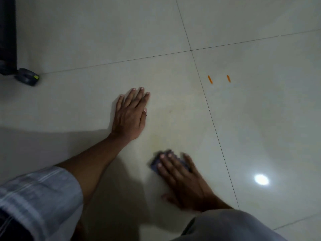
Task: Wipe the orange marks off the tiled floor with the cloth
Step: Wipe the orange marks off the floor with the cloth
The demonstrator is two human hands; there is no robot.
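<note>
head view, right hand [182, 181] flat on cloth [157, 163], left hand [129, 115] spread on tiled floor [260, 127], orange marks [210, 79] beyond grout line

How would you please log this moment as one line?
left hand flat on floor | right hand presses cloth | two orange marks remain

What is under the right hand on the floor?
A dark bluish cloth lies under the right hand, whose straight fingers press it on the tiled floor. Only its far edge shows; the rest, and the floor beneath, is covered.

place: indoor room, likely a home — glossy pale tiled floor [173, 32] | dark wheeled furniture leg [8, 40]
</note>
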